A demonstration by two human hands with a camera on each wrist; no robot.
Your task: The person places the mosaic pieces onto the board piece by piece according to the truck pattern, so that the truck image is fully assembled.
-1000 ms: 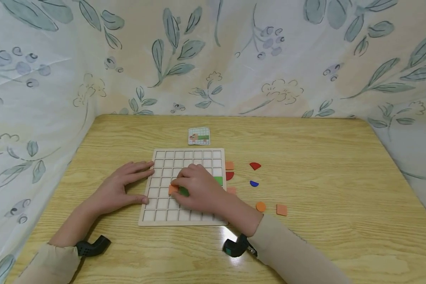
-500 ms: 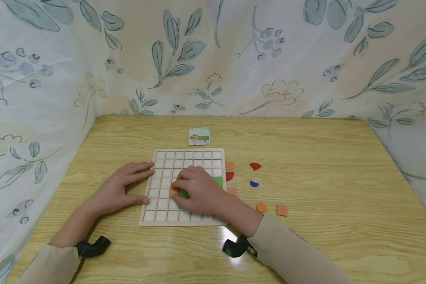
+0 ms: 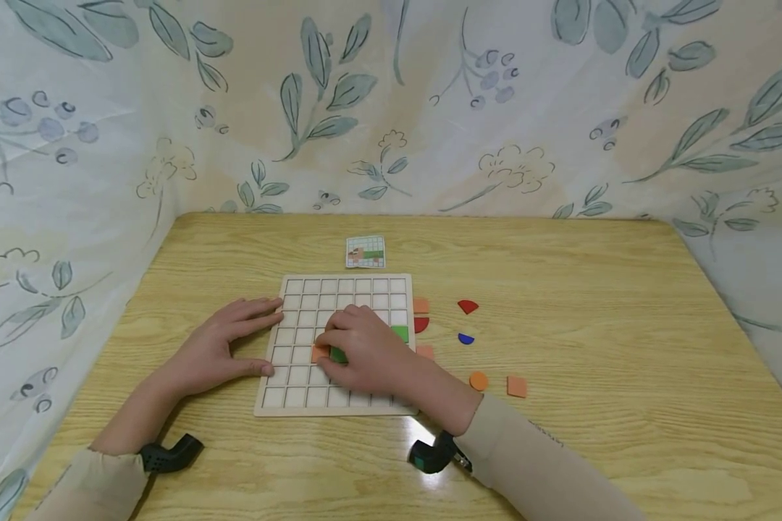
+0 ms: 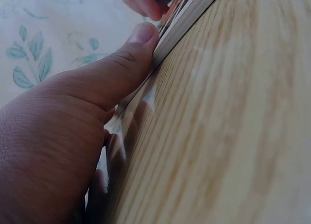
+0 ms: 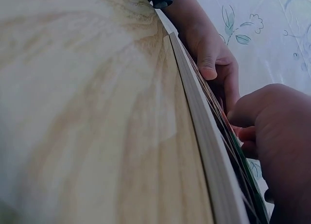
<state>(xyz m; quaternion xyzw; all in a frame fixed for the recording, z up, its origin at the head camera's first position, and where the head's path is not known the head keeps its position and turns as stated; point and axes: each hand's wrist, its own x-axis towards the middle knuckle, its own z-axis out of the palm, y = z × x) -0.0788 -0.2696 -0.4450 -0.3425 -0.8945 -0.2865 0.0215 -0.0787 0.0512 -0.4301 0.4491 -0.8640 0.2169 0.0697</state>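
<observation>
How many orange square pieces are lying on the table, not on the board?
3. One orange square foam piece by the wooden grid board's right edge, one lower along that edge, one farther right. The right hand may hide others.

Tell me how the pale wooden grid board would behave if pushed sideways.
The pale wooden grid board looks thin, flat and rigid, so it would probably slide rather than flex or tip. The left hand rests against its edge, likely steadying it. Loose tiles inside could shift.

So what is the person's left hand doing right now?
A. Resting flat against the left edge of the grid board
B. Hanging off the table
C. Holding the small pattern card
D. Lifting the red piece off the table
A: the left hand lies flat with fingers straight, touching the left edge of the grid board.
</observation>
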